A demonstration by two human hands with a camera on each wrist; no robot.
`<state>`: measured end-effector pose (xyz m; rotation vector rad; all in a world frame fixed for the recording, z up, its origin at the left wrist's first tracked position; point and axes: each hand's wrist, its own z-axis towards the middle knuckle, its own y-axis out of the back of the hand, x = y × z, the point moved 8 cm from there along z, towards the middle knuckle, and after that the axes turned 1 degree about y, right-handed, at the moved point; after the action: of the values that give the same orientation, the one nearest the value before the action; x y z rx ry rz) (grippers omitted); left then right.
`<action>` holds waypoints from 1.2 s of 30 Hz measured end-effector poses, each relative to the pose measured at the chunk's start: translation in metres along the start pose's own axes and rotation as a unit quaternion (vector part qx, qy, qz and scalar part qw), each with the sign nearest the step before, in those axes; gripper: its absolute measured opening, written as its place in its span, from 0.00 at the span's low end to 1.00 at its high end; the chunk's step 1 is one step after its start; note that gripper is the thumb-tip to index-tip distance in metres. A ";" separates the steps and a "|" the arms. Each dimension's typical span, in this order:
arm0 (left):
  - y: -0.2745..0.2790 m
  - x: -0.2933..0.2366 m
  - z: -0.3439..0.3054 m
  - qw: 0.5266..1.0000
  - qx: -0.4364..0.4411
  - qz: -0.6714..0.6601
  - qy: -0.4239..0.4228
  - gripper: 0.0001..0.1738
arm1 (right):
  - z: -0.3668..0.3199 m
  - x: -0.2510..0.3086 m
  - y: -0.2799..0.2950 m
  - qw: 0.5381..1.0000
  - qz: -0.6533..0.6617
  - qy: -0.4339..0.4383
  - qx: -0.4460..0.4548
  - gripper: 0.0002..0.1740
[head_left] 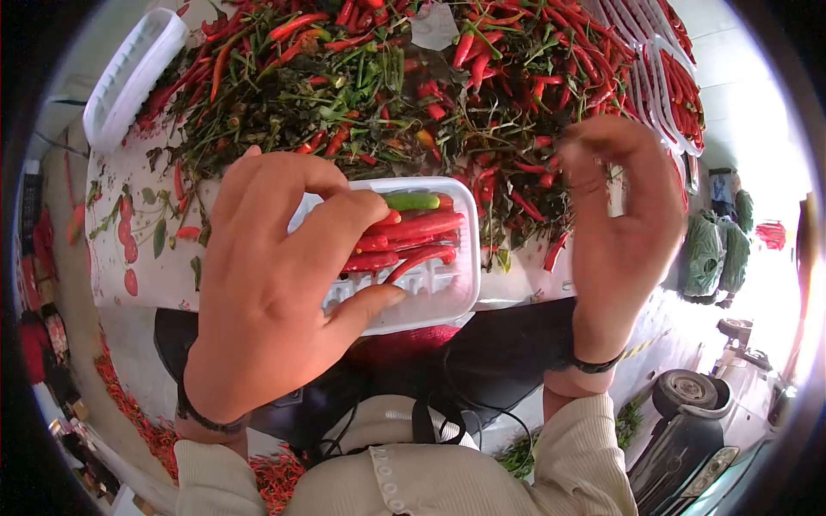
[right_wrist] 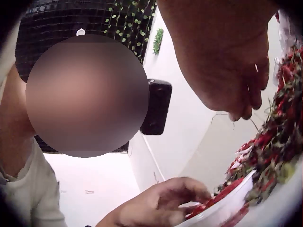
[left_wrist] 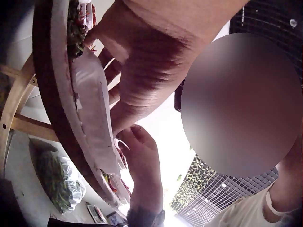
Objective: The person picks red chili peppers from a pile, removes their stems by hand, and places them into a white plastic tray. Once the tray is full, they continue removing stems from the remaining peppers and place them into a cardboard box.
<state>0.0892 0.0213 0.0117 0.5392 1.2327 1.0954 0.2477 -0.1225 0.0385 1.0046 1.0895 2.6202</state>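
A white plastic tray [head_left: 469,258] with a ribbed floor sits at the table's near edge, part-filled with red chili peppers [head_left: 417,228] and one green chili [head_left: 411,201]. Arched over its left side is my left hand [head_left: 275,267]. Its bent index fingertip touches the chilies, while the thumb lies apart from them, over the tray's near side. My right hand [head_left: 628,202] is raised over the right part of the chili heap, blurred, with curled fingers. From its fingertips a thin dry stem [right_wrist: 254,125] hangs in the right wrist view.
A wide heap of red chilies, green stems and withered leaves [head_left: 344,95] covers the table beyond the tray. An upright white tray [head_left: 133,82] stands at far left. Filled trays [head_left: 675,95] line the far right. Green sacks [head_left: 718,254] and a vehicle [head_left: 714,421] are to the right.
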 end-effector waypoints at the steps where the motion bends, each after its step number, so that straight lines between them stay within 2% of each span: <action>1: 0.000 -0.001 0.000 1.000 -0.003 0.000 -0.005 0.37 | 0.002 -0.008 0.014 0.995 -0.050 -0.004 -0.084 0.11; 4: -0.001 -0.003 -0.001 1.000 -0.012 -0.001 -0.013 0.36 | 0.009 -0.008 0.033 0.943 -0.257 0.116 -0.179 0.11; 5: -0.001 -0.004 -0.002 1.000 -0.015 0.000 -0.016 0.36 | 0.010 -0.012 0.033 0.941 -0.264 0.121 -0.174 0.12; 8: 0.000 -0.006 -0.001 0.999 -0.030 -0.026 -0.023 0.30 | 0.008 -0.009 0.017 0.966 -0.208 0.120 -0.095 0.11; 9: 0.000 -0.007 -0.001 0.999 -0.026 -0.026 -0.027 0.28 | 0.007 -0.005 0.009 0.970 -0.177 0.151 -0.070 0.10; 13: 0.001 -0.009 -0.004 0.999 -0.009 -0.010 -0.031 0.21 | 0.001 0.011 -0.017 0.981 -0.123 0.148 0.036 0.10; 16: 0.001 -0.014 -0.006 1.000 -0.008 0.002 -0.029 0.19 | 0.001 0.008 -0.019 0.973 -0.160 0.162 0.033 0.11; 19: -0.001 -0.017 -0.007 0.999 -0.008 0.002 -0.032 0.18 | 0.004 0.008 -0.010 0.971 -0.150 0.183 -0.014 0.10; 22: -0.003 -0.018 -0.009 0.999 -0.017 0.002 -0.037 0.17 | 0.001 0.002 0.012 0.981 -0.083 0.116 -0.133 0.07; 23: -0.003 -0.017 -0.009 0.999 -0.022 0.003 -0.039 0.16 | -0.003 -0.009 0.021 0.985 0.005 0.014 -0.172 0.06; 25: -0.003 -0.018 -0.010 0.999 -0.024 0.009 -0.043 0.16 | -0.005 -0.020 0.026 0.966 0.159 -0.051 -0.199 0.08; 27: -0.005 -0.018 -0.010 0.999 -0.027 0.011 -0.045 0.16 | -0.003 -0.030 0.026 0.951 0.229 -0.057 -0.198 0.10; 33: -0.003 -0.023 -0.007 0.998 -0.040 -0.006 -0.046 0.16 | -0.002 -0.039 0.009 0.885 0.432 -0.128 -0.116 0.09; 36: 0.005 -0.022 -0.006 0.995 -0.067 -0.044 -0.052 0.17 | -0.005 -0.028 -0.002 0.876 0.462 -0.133 -0.050 0.09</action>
<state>0.0828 0.0026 0.0244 0.4315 1.0743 1.0538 0.2654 -0.1340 0.0198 2.2027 0.4277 2.9506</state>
